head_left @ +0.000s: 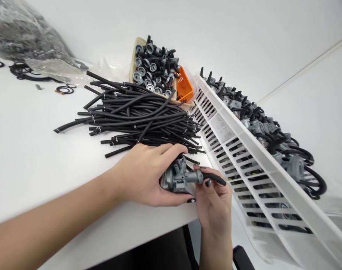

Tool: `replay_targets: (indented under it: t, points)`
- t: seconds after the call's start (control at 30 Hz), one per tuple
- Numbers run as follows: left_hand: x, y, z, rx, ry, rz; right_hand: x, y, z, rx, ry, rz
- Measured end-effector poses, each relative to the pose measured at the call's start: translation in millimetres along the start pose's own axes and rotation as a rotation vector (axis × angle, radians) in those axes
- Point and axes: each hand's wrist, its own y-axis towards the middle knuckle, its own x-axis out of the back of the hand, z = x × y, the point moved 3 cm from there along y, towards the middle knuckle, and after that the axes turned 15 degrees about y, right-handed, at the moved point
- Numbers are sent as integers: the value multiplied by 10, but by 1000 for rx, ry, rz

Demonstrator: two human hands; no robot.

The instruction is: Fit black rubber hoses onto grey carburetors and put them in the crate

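the left hand [148, 172] wraps a gray metal fitting [178, 178] near the white surface's [126, 225] front edge; the right hand [214, 202] pinches its curved black rubber sleeve [215, 178]. black rubber tubes [137, 120] lie beyond, a slotted white plastic crate [272, 167] crowding the right.

A smooth white tabletop [27, 161] was brightly lit. At upper right, a plain white expanse [272, 41] was crossed by a thin slanting line [302, 70] (wall or panel could not be told). At bottom right, a black, blunt-ended bar [242, 258] was glimpsed.
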Motion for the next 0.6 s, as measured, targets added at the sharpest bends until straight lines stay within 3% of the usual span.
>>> replay_targets:
  t: [0.33, 0.6]
  points:
    - [0, 2, 7, 27, 12, 30, -5, 8, 6, 17, -39, -19]
    - [15, 3, 4, 0, 14, -14, -18, 20, -6, -34, 16, 25]
